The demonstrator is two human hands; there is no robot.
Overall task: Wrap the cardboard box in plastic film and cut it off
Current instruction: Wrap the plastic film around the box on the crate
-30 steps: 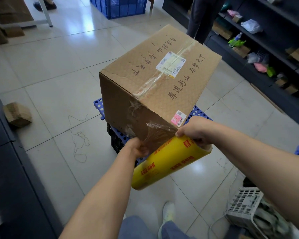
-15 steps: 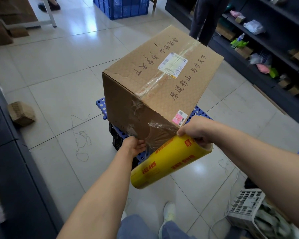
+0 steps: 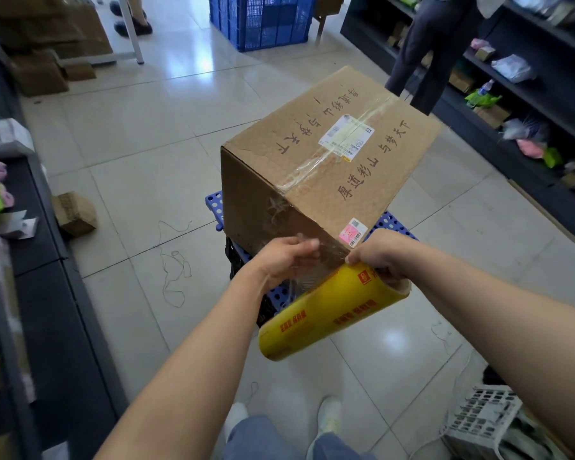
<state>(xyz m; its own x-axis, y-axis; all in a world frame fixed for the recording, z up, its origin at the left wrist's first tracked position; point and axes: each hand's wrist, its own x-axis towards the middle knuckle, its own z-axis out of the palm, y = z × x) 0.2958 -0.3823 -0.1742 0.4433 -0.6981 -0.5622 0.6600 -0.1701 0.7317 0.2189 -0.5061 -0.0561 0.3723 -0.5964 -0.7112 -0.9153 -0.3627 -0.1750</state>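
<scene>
On the blue perforated stand (image 3: 391, 224) right ahead of you sits the cardboard box (image 3: 312, 180). Your right hand (image 3: 379, 257) is gripping the upper end of the yellow film roll (image 3: 332, 313) just below its near corner. Your left hand (image 3: 279, 260) seems to pinch the stretched plastic film (image 3: 307, 277) against the box, kinda blurry though.
</scene>
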